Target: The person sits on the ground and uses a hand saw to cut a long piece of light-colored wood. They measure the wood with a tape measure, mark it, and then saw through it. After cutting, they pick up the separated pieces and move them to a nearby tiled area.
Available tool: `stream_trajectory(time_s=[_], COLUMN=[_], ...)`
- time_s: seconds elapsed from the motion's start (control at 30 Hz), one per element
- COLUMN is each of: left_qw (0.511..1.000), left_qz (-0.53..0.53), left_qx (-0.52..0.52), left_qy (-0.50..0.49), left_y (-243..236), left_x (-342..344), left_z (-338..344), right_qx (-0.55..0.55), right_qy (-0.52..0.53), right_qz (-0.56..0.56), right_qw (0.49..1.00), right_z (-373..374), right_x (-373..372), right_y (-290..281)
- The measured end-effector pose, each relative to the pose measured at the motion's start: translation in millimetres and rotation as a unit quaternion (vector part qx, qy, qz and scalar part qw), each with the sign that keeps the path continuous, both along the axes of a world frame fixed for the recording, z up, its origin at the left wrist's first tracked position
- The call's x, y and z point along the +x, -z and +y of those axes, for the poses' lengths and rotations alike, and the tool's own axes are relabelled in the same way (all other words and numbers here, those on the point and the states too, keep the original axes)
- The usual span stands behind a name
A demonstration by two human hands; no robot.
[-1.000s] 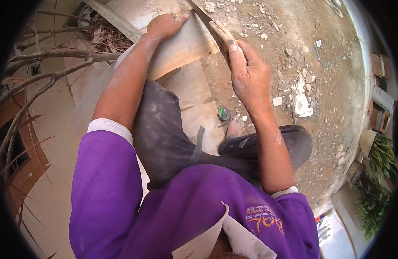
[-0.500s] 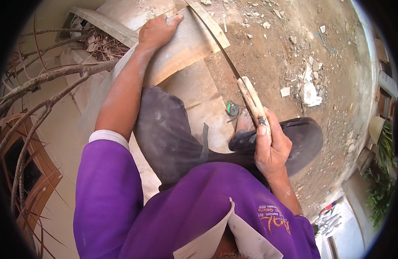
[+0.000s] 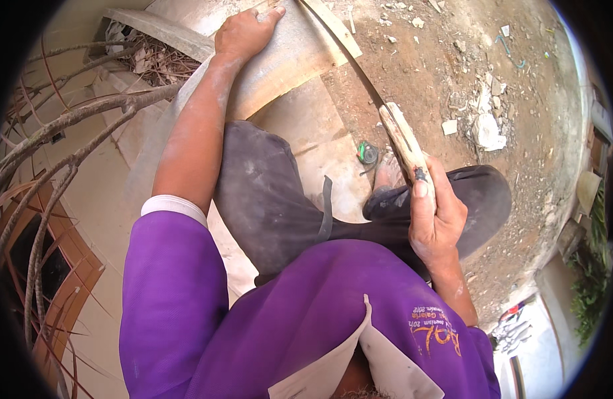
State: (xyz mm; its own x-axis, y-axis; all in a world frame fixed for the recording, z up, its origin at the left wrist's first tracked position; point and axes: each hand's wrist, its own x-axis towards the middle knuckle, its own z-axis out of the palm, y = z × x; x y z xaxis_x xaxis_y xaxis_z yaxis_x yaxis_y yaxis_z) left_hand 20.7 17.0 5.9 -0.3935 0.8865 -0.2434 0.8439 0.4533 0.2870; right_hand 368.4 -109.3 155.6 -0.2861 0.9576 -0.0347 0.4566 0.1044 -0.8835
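My left hand [image 3: 246,40] grips the far part of a pale, dusty board [image 3: 286,70], with fingers curled near its top edge. My right hand [image 3: 438,216] is closed round the worn wooden handle [image 3: 403,136] of a long saw. The saw's thin dark blade [image 3: 359,73] runs up to the board beside a narrow strip at its right side. Below, between my dark-trousered legs and beside my bare foot [image 3: 388,171], lies a green and black tape measure [image 3: 367,153] near flat pale sheets [image 3: 326,179].
Bare branches [image 3: 73,153] and an orange-brown window frame [image 3: 73,292] are at my left. A slanted plank [image 3: 160,30] borders dry twigs [image 3: 156,63]. Dirt ground with rubble and white scraps [image 3: 487,132] stretches rightward, toward stacked items and green plants [image 3: 582,299] at the edge.
My right hand with the saw drew back sharply toward my body, then moved slightly forward again. My left hand shifted a little left, staying on the board.
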Motion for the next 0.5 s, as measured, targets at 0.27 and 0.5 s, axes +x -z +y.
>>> stream_trajectory(time_s=[0.27,0.5], left_qw=[1.000,1.000], left_qz=[0.011,0.002], left_qx=[0.016,0.001], left_qy=[0.001,-0.013], left_y=[7,-2], left_x=[-2,-1], left_z=[3,7], right_qx=[-0.027,-0.032], right_qy=[0.030,0.031], right_qz=[0.017,0.033], right_qw=[0.999,0.998], right_z=[85,-5], right_x=[-63,17], right_y=[19,-21])
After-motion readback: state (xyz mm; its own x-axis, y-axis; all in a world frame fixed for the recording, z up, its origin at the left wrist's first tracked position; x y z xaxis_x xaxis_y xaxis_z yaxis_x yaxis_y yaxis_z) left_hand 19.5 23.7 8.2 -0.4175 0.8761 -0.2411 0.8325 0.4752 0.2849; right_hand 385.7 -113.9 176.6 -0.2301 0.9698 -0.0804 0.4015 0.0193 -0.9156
